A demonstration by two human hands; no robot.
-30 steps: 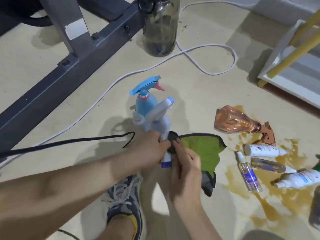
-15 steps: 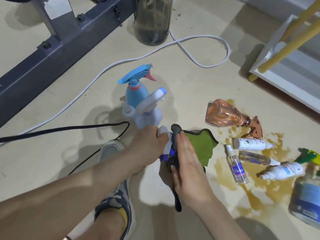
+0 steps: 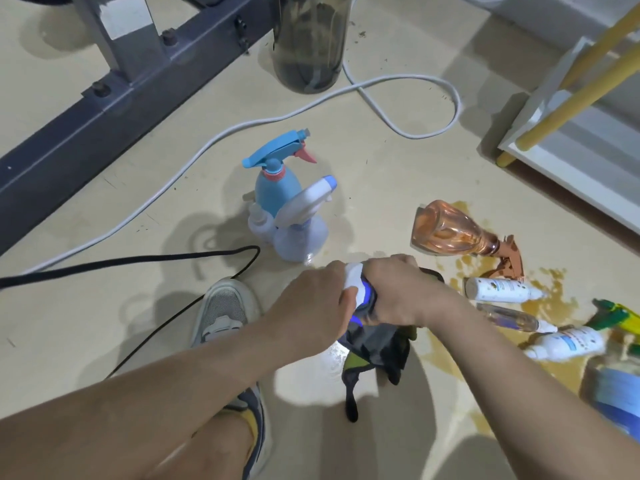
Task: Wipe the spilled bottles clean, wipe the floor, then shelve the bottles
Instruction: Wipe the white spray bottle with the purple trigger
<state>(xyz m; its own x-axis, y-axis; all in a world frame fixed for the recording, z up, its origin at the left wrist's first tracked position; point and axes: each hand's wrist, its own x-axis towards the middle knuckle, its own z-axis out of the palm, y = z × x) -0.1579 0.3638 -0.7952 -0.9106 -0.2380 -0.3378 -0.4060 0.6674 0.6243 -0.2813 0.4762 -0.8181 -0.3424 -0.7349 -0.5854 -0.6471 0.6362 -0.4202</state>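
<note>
Pale cream floor (image 3: 363, 174) fills the view, with a brown spill (image 3: 446, 351) spread across its right part. Above the floor, near the middle, the left hand (image 3: 311, 303) curls its fingers round the top of a small white bottle (image 3: 355, 280) with a blue band. The right hand (image 3: 398, 292) is clamped on a dark and green cloth (image 3: 377, 344) bunched about the bottle's lower end, and the loose cloth hangs below both hands. Just behind them a blue spray bottle (image 3: 275, 183) and a pale spray bottle (image 3: 301, 233) stand upright, touching or nearly so. To the right an amber bottle (image 3: 446, 226) lies on its side at the edge of the spill. Two white tubes (image 3: 498, 289) (image 3: 568, 346) and a clear bottle (image 3: 512, 318) lie in the spill near it. A white shelf (image 3: 568, 181) with yellow legs stands at the far right. A white cable (image 3: 408, 81) loops across the floor, and a grey shoe (image 3: 225, 306) shows below the left forearm.
</note>
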